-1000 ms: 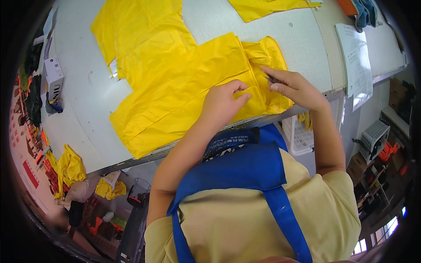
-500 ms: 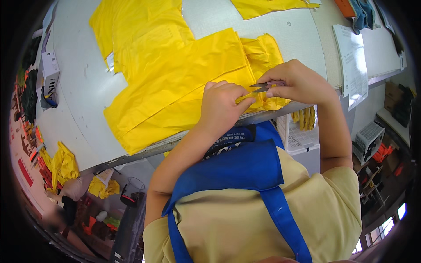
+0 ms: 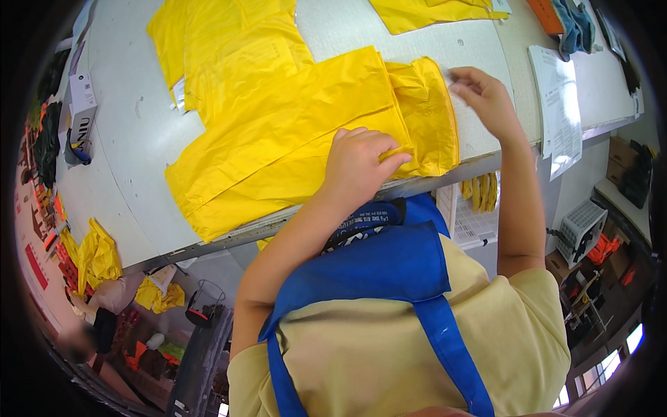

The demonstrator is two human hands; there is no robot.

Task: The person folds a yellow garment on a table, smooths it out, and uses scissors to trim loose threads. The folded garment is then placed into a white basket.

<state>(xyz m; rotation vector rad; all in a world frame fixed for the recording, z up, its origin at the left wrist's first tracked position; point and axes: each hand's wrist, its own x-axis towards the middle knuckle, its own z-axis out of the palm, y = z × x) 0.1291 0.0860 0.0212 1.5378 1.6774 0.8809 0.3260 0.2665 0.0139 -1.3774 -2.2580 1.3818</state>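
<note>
A yellow garment [image 3: 278,125] of thin, creased fabric lies spread over the white worktable [image 3: 132,132]. My left hand [image 3: 361,163] rests on it by the table's front edge, with a fold of the fabric pinched between thumb and fingers. To the right of this grip, the garment's open, gathered end [image 3: 431,115] bulges up slightly. My right hand [image 3: 483,104] is raised just beyond that end, apart from the fabric. Its fingers are curled and blurred, with a small dark smear at the tips, so what they hold, if anything, is unclear.
Another yellow piece [image 3: 431,14] lies at the table's far side. Printed sheets [image 3: 556,104] hang over the right edge, with blue cloth [image 3: 575,31] behind. A white box [image 3: 82,111] stands at left. Below are a white basket [image 3: 582,222] and, at lower left, another person [image 3: 118,295].
My right hand has moved up and away from the fabric; the small snips it held there no longer show clearly. My left hand keeps its pinch on the garment.
</note>
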